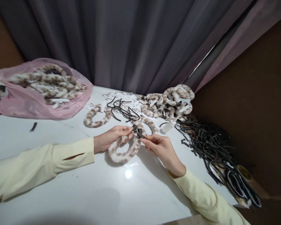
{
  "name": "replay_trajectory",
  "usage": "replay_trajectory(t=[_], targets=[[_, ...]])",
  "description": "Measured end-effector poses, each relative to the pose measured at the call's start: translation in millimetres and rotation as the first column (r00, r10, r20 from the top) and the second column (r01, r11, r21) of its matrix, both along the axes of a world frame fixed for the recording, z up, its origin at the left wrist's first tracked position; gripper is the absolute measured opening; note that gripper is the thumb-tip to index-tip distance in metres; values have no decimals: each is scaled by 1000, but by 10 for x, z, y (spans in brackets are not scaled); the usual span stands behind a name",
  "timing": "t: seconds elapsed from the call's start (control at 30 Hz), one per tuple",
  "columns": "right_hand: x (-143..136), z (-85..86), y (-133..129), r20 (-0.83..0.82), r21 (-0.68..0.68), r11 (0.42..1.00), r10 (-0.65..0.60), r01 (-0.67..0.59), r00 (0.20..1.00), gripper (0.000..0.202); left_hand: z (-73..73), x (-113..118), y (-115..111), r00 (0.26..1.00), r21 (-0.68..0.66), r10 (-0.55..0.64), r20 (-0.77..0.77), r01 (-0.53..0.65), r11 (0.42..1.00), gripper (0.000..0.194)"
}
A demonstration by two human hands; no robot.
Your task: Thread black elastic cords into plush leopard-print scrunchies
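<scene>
A fluffy white and brown ring point(124, 155) hangs just over the white table, its dark ends at the top. My left hand point(115, 136) pinches it by the dark end on the left. With thumb and fingers pressed together, my right hand point(162, 150) grips a short dark strip point(140, 135) at the ring's other end. How the strip joins the ring is too small to tell. Just behind lie another furry piece point(150, 124), a loose bundle of black cords point(123, 109) and, to the left, a second furry ring point(91, 119).
A pink plastic bag point(81, 104) full of furry pieces stands at the left. Furry rings with white tags point(178, 97) are heaped at the back right, near a small white bottle point(168, 126). Black cords point(206, 142) pile along the right edge. A dark scrap point(33, 126) lies left.
</scene>
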State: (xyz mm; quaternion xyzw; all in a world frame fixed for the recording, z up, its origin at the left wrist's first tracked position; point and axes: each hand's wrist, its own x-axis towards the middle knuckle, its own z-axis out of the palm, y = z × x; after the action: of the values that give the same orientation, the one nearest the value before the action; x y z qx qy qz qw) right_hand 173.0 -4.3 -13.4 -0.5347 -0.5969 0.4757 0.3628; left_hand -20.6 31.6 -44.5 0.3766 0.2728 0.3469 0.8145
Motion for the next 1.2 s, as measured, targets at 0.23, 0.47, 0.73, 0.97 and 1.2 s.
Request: replay_trajectory(t=[0.23,0.47,0.73,0.97,1.2], targets=[[28,1,26,-41,-6,1000,-19,19,999,35,71,-13,-18,993,53,21,-119,-15,998,20],[18,-12,11,22,57,998,-25,23,999,32,87,8,-79,963,275,101,-250,-29,961,32],[14,-22,25,99,122,992,-40,28,994,34,89,22,-92,912,467,195,-361,-4,884,40],[68,-68,60,69,118,992,-47,38,997,37,104,2,-72,933,450,155,-324,8,893,41],[108,-83,57,149,210,978,-44,12,988,33,104,-10,-68,924,425,151,-352,14,905,39]])
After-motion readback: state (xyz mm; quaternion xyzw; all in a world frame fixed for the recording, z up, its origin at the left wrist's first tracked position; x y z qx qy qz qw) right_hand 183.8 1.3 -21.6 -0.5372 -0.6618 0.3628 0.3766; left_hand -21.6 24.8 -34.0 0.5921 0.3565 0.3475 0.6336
